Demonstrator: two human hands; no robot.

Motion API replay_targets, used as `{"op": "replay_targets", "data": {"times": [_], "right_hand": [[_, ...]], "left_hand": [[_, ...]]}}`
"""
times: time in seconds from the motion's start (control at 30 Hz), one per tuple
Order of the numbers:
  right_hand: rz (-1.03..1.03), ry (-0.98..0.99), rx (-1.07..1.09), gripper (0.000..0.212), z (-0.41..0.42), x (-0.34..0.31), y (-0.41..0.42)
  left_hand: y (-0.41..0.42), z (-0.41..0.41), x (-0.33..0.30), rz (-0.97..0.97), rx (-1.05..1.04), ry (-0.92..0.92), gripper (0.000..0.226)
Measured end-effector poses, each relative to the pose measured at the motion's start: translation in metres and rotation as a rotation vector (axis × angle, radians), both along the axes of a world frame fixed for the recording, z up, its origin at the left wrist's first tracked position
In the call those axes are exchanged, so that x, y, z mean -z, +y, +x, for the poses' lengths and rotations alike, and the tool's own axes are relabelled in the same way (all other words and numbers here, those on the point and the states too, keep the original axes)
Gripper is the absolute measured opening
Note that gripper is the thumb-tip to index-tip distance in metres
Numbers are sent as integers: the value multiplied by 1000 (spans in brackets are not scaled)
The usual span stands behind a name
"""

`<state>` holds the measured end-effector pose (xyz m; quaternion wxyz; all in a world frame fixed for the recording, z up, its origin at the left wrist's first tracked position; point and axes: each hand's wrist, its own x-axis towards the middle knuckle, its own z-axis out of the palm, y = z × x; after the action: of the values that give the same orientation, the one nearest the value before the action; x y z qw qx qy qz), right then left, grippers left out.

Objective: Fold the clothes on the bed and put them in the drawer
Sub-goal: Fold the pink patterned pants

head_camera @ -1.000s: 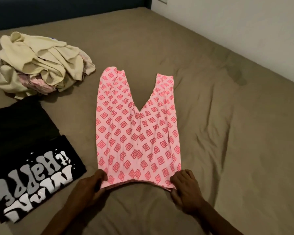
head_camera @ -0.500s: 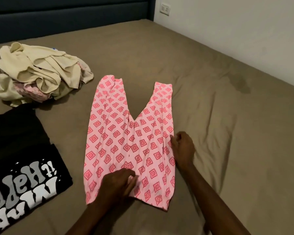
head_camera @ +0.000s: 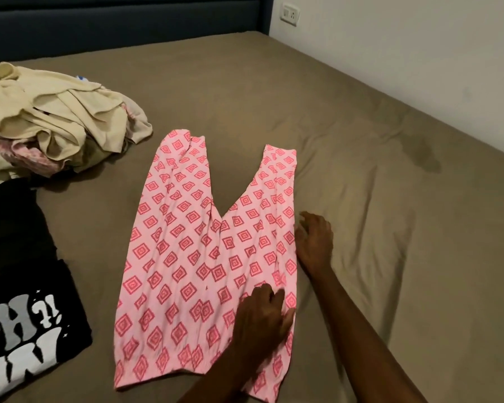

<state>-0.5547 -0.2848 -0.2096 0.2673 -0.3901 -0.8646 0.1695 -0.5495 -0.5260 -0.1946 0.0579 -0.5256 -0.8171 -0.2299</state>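
Observation:
Pink shorts [head_camera: 186, 257] with a red diamond print lie flat on the bed, legs pointing away from me in a V. My left hand [head_camera: 259, 318] rests palm down on the shorts near their right side, fingers spread and flat on the cloth. My right hand [head_camera: 314, 242] lies on the sheet at the shorts' right edge, its fingers touching that edge and holding nothing. A black T-shirt [head_camera: 21, 301] with grey and white lettering lies folded at the left. A heap of unfolded cream and pink clothes [head_camera: 56, 126] sits at the back left.
The brown bed sheet [head_camera: 390, 228] is wrinkled, with a dark stain at the right. A dark blue headboard [head_camera: 122, 21] runs along the back. A white wall with a socket [head_camera: 290, 14] borders the bed on the right. No drawer is in view.
Both hands left the waistband. My left hand slid across the shorts to the right; my right hand moved up along the right edge. The view shifted closer.

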Motion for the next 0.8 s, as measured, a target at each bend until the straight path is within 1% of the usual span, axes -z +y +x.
{"op": "replay_targets", "data": {"times": [0.07, 0.1, 0.13, 0.17, 0.2, 0.3, 0.33, 0.37, 0.43, 0.53, 0.6, 0.63, 0.73, 0.8], "right_hand": [[111, -110, -280, 54, -20, -1, 0], [149, -182, -358, 58, -27, -1, 0], [169, -234, -387, 59, -31, 2, 4], [167, -246, -360, 58, -31, 6, 12], [142, -198, -308, 56, -27, 12, 21], [-62, 40, -118, 61, -17, 27, 50], [-90, 83, -89, 58, -20, 29, 54], [-107, 110, -61, 51, -23, 26, 54], [-159, 159, -6, 38, -33, 19, 51], [-231, 139, 107, 28, -47, 9, 53], [-237, 122, 148, 16, -50, 9, 54], [-243, 149, 161, 12, -48, 10, 52], [-243, 273, 242, 13, -40, 13, 45], [-249, 295, 289, 16, -38, 11, 40]], "left_hand": [[4, 5, 3, -1, 32, 7, 28], [4, 5, 4, -5, 44, -16, 30], [4, 4, 3, -10, 51, -43, 31], [4, 3, 2, -9, 42, -60, 29], [4, 2, -1, 3, 29, -78, 25], [4, -2, -8, 89, -32, -210, 12], [3, -3, -9, 126, -69, -269, 14], [2, -5, -11, 150, -111, -331, 18], [1, -6, -15, 154, -196, -421, 24], [2, -6, -17, 114, -240, -455, 35], [5, -5, -16, 75, -243, -494, 49], [6, -4, -15, 53, -259, -518, 56], [14, -3, -18, 37, -315, -632, 65], [24, -1, -23, 51, -344, -689, 61]]}}
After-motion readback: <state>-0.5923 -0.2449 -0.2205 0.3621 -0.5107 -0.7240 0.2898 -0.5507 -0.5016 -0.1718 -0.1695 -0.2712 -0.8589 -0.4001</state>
